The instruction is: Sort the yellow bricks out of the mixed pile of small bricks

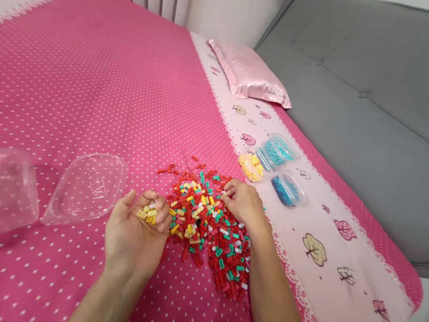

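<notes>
A heap of small building bricks [230,253] in red, green, yellow, white and pink lies on the pink bedspread. My left hand [137,229], palm up left of the heap, has its fingers curled around several yellow bricks [148,214] and at least one whitish one. Over the heap's upper right side, my right hand [244,202] reaches down with fingertips pinched together. A small pale piece seems to show at those fingertips, but its kind is hard to make out.
Beyond my right hand stand clear tubs of turquoise bricks [276,152], blue bricks [285,189] and yellow bricks [251,166]. To the left lie a clear lid [88,189] and a clear container [0,196]. A pillow [251,73] rests by the grey headboard [378,70].
</notes>
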Demonstrator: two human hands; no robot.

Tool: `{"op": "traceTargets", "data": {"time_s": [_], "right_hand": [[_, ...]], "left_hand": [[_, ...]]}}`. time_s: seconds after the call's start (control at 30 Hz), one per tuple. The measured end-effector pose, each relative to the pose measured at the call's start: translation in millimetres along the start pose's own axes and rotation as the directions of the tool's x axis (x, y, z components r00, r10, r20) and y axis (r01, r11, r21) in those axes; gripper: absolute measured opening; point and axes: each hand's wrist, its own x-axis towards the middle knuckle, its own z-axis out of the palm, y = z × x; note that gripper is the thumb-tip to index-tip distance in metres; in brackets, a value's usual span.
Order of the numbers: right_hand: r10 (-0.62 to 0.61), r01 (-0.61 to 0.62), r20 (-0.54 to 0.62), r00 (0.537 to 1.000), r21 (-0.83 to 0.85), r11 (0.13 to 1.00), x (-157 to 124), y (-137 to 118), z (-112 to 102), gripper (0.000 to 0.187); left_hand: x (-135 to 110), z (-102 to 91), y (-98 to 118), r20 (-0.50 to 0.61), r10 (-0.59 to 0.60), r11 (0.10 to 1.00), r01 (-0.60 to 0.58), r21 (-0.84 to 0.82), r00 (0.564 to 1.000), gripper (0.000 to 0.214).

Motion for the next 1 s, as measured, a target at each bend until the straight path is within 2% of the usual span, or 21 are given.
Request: {"op": "traceTargets", "data": {"time_s": [0.17, 0.3, 0.53, 0.6, 0.77, 1.0], "right_hand": [[0.002, -0.002, -0.015, 1.000, 0.006, 1.000, -0.9, -1.0, -0.9, 0.014], [0.010, -0.008, -0.070, 0.997, 0.019, 1.000, -2.7, -1.1, -6.6, 0.015], [-0.023, 0.038, -0.160, 0.987, 0.093, 0.995, -7.7, 4.4, -20.9, 0.027], [-0.035, 0.043, -0.108, 0.994, 0.070, 0.997, -11.7, 5.3, -25.5, 0.023], [-0.094, 0.096, 0.154, 0.983, -0.003, 0.995, -18.6, 0.2, -27.1, 0.018], [-0.049, 0.064, 0.127, 0.991, -0.110, 0.992, -11.8, -5.5, -11.0, 0.019]], "left_hand": [[1.0, -1.2, -0.6, 0.002, -0.001, 1.000, 0.001, 0.000, 1.000, 0.032], [0.4, -1.6, -0.7, 0.008, -0.004, 1.000, 0.004, -0.012, 1.000, 0.033], [-1.4, 0.8, -0.7, 0.011, -0.010, 1.000, 0.010, -0.026, 1.000, 0.034], [-1.4, 1.4, -1.0, 0.008, -0.011, 0.999, 0.011, -0.032, 1.000, 0.034], [-0.5, 2.4, -1.8, 0.015, -0.023, 1.000, 0.023, -0.017, 1.000, 0.035], [-0.4, 2.4, -1.5, 0.026, -0.035, 0.999, 0.035, -0.010, 0.999, 0.034]]}}
